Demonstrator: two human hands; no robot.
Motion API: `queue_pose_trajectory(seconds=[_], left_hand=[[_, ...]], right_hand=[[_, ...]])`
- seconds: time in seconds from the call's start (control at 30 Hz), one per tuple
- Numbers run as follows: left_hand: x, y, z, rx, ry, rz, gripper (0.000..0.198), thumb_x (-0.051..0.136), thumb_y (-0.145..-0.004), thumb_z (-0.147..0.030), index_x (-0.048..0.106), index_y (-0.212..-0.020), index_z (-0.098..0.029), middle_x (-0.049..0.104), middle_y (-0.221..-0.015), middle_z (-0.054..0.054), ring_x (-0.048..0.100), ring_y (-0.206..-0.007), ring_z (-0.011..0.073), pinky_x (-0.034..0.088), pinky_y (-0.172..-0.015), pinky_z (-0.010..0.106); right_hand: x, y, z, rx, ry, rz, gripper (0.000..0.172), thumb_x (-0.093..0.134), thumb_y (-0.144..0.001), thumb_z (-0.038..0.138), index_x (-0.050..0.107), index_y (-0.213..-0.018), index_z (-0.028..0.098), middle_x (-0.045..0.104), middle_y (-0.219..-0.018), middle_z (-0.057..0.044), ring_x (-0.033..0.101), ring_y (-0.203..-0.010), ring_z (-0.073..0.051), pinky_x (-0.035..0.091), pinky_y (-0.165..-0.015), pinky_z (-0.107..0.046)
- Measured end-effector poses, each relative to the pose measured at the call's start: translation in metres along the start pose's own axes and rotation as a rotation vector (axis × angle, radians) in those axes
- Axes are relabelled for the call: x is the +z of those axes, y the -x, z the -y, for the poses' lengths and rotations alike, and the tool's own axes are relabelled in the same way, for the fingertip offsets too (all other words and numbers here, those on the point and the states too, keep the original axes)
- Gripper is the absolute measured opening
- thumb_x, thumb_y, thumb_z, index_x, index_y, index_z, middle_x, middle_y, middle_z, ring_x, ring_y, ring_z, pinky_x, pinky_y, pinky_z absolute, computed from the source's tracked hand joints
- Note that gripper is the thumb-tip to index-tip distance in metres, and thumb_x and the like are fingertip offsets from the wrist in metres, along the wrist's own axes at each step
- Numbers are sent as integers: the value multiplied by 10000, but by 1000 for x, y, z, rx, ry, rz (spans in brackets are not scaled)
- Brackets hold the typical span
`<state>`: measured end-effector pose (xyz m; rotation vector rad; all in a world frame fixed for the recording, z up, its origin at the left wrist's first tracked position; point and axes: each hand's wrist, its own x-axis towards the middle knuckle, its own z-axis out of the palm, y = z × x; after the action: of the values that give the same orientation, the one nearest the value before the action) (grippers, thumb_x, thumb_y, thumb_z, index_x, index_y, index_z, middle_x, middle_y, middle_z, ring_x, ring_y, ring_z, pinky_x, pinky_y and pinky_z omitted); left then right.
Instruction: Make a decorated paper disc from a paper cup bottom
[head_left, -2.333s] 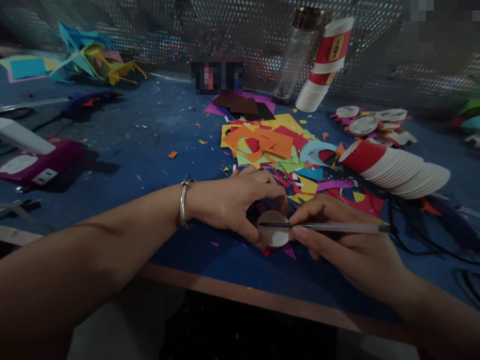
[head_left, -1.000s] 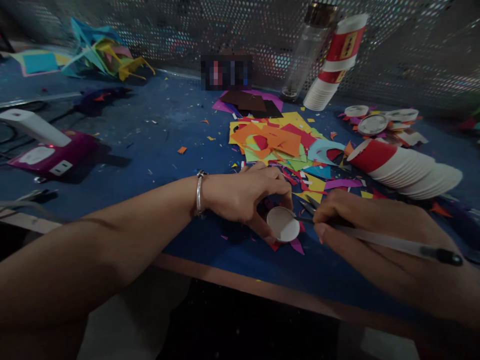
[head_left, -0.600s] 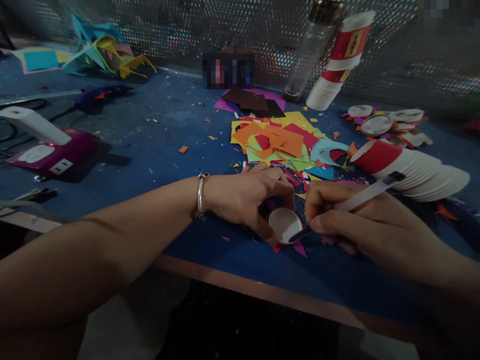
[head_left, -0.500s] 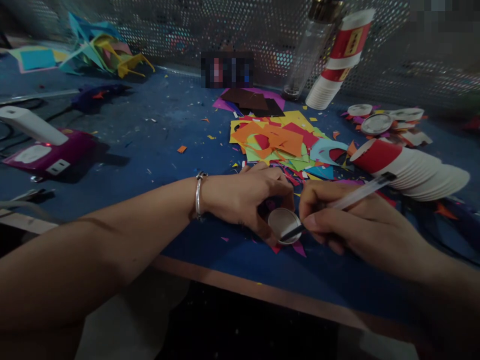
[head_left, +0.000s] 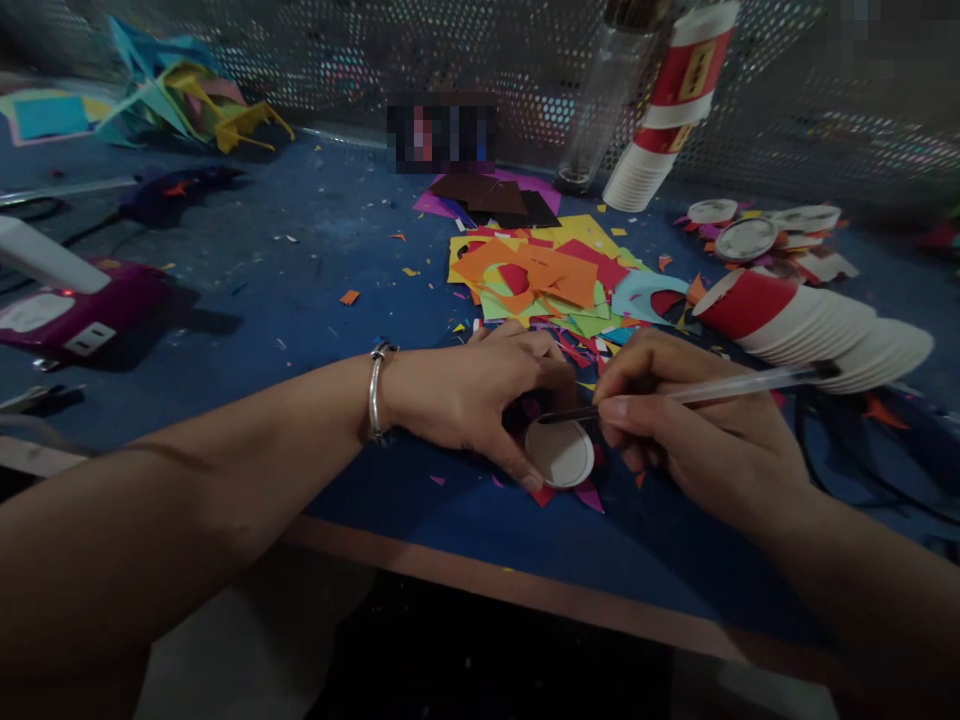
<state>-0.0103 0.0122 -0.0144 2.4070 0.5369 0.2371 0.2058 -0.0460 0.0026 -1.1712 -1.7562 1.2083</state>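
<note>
A round white paper cup base (head_left: 560, 455) with a raised rim rests at the near side of the table, over bits of coloured paper. My left hand (head_left: 484, 390), wearing a silver bangle, curls around its left side with the thumb at the lower edge; some of its fingers are hidden. In my right hand (head_left: 686, 420) is a clear-barrelled pen (head_left: 739, 385), pinched between thumb and fingers. Its dark tip reaches left to the upper rim of the base.
Coloured paper sheets (head_left: 532, 275) lie beyond my hands. Right of them are stacked paper cups (head_left: 817, 325) on their side and cut cup pieces (head_left: 746, 240). Behind stand a clear tube (head_left: 596, 120) and more cups (head_left: 645, 165). A purple power adapter (head_left: 94, 310) sits left, a glue gun (head_left: 169, 190) behind it.
The pen tip has moved from the lower part of the cup base up to its upper left rim, and the pen lies flatter. The view has shifted slightly.
</note>
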Motion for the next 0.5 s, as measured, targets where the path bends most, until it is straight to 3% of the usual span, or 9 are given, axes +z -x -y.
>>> queue_pose_trajectory(seconds=[0.2, 0.5], left_hand=[[-2, 1, -4, -56, 10, 12, 585, 906, -724, -518, 708, -1172, -198, 611, -1206, 76, 525, -1161, 280, 362, -1018, 371], [-2, 1, -6, -76, 5, 16, 574, 906, -727, -497, 696, -1183, -218, 598, -1218, 74, 508, -1174, 286, 360, -1020, 371]], right_hand=[[-9, 11, 0, -122, 93, -60, 219, 604, -866, 77, 646, -722, 236, 582, -643, 43, 506, -436, -80, 365, -364, -226], [-10, 10, -3, -232, 253, -12, 221, 601, -894, 80, 629, -744, 240, 579, -696, 40, 505, -510, -92, 452, -544, -296]])
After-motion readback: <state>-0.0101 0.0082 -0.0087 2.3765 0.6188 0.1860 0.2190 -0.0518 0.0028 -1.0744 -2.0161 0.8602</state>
